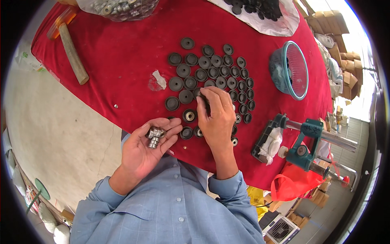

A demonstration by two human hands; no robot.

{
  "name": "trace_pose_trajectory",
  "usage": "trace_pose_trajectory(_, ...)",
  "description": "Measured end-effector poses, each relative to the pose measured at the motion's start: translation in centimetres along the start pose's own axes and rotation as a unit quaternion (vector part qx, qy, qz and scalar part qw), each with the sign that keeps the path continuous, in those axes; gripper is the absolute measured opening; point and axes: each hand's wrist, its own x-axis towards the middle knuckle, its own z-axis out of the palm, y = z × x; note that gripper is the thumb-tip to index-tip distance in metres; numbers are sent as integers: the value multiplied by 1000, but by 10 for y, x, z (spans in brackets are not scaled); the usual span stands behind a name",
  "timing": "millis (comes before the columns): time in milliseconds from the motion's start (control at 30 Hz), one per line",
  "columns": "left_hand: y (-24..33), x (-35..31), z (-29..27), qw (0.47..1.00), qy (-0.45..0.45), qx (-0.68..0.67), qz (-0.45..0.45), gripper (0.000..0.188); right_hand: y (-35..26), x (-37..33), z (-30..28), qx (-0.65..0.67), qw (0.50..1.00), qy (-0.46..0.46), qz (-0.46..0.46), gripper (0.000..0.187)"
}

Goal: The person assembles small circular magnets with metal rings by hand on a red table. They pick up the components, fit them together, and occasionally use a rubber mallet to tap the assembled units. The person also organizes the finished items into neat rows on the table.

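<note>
My left hand [140, 152] is palm up and cupped around several shiny metal ball bearings [154, 136]. My right hand [216, 116] reaches down over the group of round black plastic caps, its fingertips bent together at one dark cap [198, 92]. Whatever lies between those fingertips is mostly hidden by the hand. Close to my body, one black cap [189, 116] has a bearing seated in its centre, and a few others around the right hand do too. Farther off, caps such as this one [183, 70] lie with only their dark hollow centres showing.
A red cloth [122, 49] covers the table. A bag of bearings [122, 9] and a wooden-handled hammer [73, 53] are at far left. More black parts lie on a white sack [280, 26]. At right stand a teal plastic basket [277, 73] and a green hand press [302, 148].
</note>
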Motion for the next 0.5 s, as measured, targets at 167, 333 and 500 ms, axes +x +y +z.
trace_pose_trajectory(167, -1, 1, -2, 1000, -7, 5, -4, 48, 0, -7, 7, -3, 1000, -23, 5, 24)
trace_pose_trajectory(333, 0, -1, -3, 1000, -5, -1, -5, 47, -11, -19, -3, -119, 992, -53, -4, 33)
trace_pose_trajectory(500, 0, 0, -1, 1000, -7, 1, -3, 47, -18, -21, -7, -181, 980, -78, -8, 45)
